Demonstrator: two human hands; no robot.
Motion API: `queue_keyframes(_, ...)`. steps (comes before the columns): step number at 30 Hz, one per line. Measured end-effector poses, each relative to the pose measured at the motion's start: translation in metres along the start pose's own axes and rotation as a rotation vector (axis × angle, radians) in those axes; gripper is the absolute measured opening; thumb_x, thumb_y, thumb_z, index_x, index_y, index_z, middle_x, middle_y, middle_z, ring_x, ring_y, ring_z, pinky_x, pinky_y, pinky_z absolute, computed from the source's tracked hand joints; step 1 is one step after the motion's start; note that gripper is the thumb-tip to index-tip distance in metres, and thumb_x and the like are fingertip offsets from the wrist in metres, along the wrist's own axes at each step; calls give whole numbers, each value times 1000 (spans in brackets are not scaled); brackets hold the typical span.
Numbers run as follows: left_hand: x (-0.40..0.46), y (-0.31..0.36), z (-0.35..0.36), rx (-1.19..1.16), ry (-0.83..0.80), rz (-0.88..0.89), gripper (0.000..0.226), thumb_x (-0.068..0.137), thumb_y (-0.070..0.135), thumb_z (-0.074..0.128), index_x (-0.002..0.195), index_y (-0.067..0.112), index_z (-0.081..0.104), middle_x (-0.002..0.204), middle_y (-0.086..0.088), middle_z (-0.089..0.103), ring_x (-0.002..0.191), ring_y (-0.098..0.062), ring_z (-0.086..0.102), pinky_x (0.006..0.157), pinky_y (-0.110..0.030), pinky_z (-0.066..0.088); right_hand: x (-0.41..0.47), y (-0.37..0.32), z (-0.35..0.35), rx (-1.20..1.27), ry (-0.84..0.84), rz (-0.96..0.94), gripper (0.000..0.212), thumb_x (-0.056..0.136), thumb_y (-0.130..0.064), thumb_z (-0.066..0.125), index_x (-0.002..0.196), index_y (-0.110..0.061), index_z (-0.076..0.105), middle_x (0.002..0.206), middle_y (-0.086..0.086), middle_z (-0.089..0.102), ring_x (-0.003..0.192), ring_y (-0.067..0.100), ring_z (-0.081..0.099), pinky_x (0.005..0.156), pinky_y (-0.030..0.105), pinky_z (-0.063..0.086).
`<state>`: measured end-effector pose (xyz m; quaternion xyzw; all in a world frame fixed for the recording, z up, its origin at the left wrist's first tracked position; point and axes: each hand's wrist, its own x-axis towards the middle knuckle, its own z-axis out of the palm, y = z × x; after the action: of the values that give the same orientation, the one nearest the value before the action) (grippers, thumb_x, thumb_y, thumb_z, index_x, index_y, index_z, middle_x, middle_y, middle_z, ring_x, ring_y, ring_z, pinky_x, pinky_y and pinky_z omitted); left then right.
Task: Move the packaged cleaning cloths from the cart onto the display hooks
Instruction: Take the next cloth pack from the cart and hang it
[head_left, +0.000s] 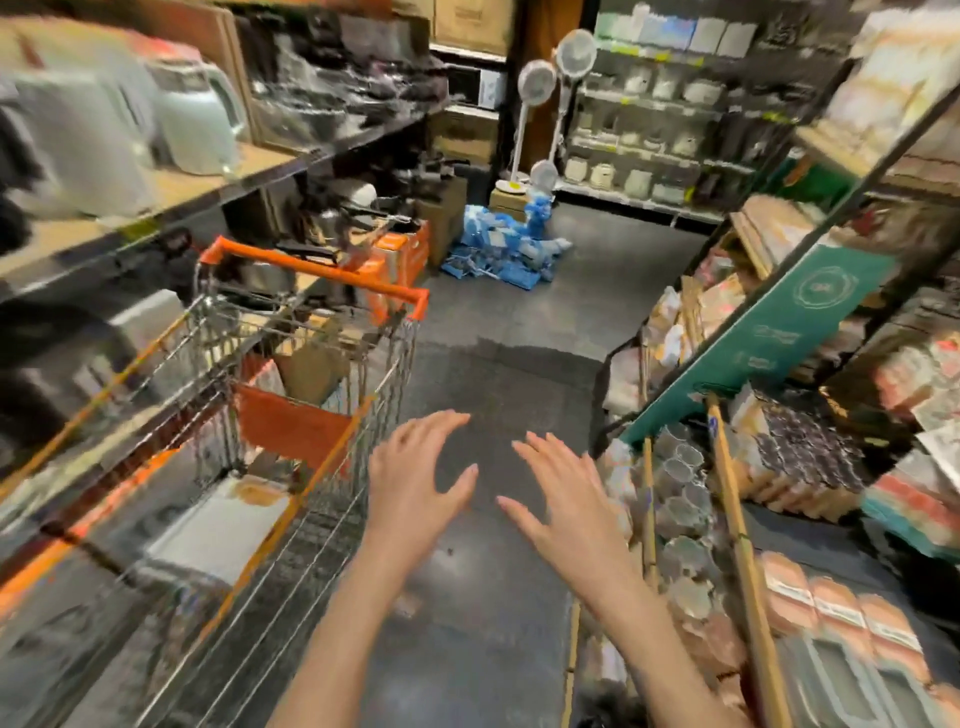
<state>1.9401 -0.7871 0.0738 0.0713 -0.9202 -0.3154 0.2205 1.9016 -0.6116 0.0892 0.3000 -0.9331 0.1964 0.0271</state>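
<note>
On the left stands a wire cart with an orange handle, close beside the shelves, and there are boxes and flat packs inside it, too blurry to tell if they are the cloths. Just right of it, the left hand and then the right hand reach out over the dark floor, fingers spread wide, holding nothing.
</note>
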Motion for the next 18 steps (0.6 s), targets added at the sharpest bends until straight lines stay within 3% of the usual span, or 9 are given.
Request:
queue_keyframes(2,15,-28,-9,33,26,-30,57,75,52,45,127,30,55,130,8,56,120,-17,46,95,-36,33,25,-18,16,-3,0,-33,81,76,-68,20,143,-25,35,152,-7,29,144,12,18,115,37,2)
queue_keyframes(5,39,-68,-22,54,70,-75,59,74,52,45,127,29,55,129,6,57,119,-17,43,91,-34,30,61,-36,38,-21,-3,-79,74,80,-63,28,138,-20,43,147,-2,40,140,18,31,113,45,13)
queue_keyframes(10,59,-144,-49,63,86,-192,52,80,34,64,130,29,52,134,3,53,125,-28,43,99,-48,31,121,-64,82,-3,-78,-112,79,78,-65,21,143,-22,34,151,-4,31,143,15,20,117,43,7)
queue_keyframes(14,59,-205,-78,100,117,-328,55,82,31,68,133,31,47,137,8,49,129,-21,39,105,-47,25,166,-101,124,45,-193,-159,65,91,-55,42,147,-26,24,154,-10,22,144,9,10,117,36,-3)
queue_keyframes(18,53,-258,-96,116,178,-456,57,81,34,68,134,30,46,139,5,47,130,-23,36,106,-50,21,205,-134,169,96,-282,-255,63,92,-50,48,146,-24,28,152,-7,27,143,11,17,119,34,1)
